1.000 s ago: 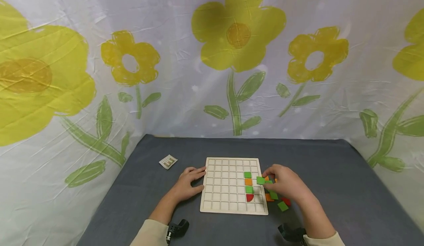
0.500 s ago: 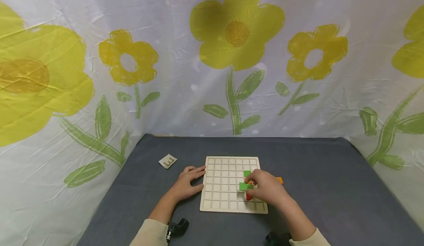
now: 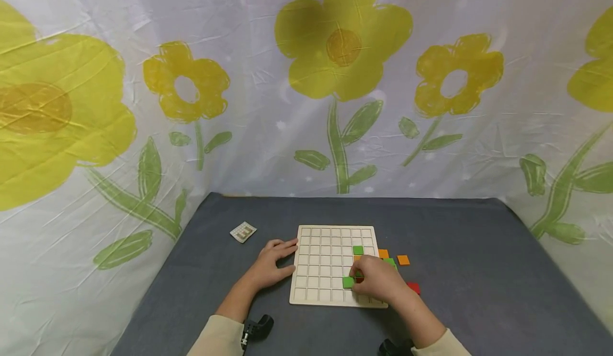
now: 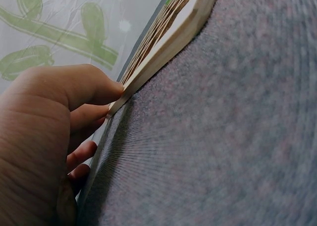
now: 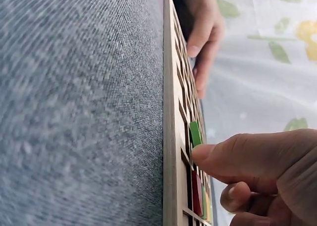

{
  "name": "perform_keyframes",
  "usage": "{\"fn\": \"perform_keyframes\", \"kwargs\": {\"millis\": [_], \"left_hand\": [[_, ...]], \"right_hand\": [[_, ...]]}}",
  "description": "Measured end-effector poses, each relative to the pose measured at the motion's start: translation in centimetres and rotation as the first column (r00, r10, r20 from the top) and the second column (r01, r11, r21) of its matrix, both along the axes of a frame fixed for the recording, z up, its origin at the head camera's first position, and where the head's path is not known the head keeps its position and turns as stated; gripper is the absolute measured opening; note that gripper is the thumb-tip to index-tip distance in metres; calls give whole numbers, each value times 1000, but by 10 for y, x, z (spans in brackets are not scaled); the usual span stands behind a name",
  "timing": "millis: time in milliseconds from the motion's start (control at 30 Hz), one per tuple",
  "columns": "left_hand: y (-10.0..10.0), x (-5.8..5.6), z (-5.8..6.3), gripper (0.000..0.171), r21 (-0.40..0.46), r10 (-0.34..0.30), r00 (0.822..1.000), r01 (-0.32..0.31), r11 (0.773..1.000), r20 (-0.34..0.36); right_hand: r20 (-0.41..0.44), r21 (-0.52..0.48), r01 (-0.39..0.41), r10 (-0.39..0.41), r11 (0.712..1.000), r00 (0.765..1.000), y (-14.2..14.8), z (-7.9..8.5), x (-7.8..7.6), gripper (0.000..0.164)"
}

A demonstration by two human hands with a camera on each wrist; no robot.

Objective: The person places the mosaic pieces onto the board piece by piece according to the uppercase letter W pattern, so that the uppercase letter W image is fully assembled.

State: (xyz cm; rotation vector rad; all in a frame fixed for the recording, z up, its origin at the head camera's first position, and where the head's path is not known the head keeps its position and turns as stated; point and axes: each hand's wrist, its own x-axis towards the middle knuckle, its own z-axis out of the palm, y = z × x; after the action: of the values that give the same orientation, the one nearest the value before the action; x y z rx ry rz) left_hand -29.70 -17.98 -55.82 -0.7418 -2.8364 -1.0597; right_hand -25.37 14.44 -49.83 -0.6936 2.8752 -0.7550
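Observation:
A pale wooden grid board (image 3: 316,263) lies flat on the dark cloth. My right hand (image 3: 380,279) is over its right part and pinches a square green tile (image 3: 348,282) between thumb and fingers, low over a cell in the lower half. In the right wrist view that green tile (image 5: 196,133) stands just past the thumb tip, with a red tile (image 5: 197,194) close by in the board. Another green tile (image 3: 358,250) sits in a cell higher up, above an orange tile that is partly covered. My left hand (image 3: 270,265) rests against the board's left edge, thumb and fingertips touching it.
Right of the board lie loose tiles: an orange tile (image 3: 403,260), a green tile (image 3: 390,262) and a red tile (image 3: 414,288) among them. A small patterned card (image 3: 243,232) lies at the back left. Behind the table hangs a flowered curtain (image 3: 268,148).
My right hand has carried the green tile from the board's right edge leftward and then down to a lower cell. The left hand has stayed at the left edge.

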Motion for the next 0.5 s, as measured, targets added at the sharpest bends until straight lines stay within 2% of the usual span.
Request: {"fn": "perform_keyframes", "kwargs": {"millis": [267,500], "left_hand": [[0,-1,-2,57,4,-4,1000,4,1000,-11],[0,-1,-1,57,10,0,1000,0,1000,3]], "right_hand": [[-19,-1,-25,25,1000,1000,-2,-1,0,17],[-67,68,3,2,998,998,-5,-1,3,15]]}}
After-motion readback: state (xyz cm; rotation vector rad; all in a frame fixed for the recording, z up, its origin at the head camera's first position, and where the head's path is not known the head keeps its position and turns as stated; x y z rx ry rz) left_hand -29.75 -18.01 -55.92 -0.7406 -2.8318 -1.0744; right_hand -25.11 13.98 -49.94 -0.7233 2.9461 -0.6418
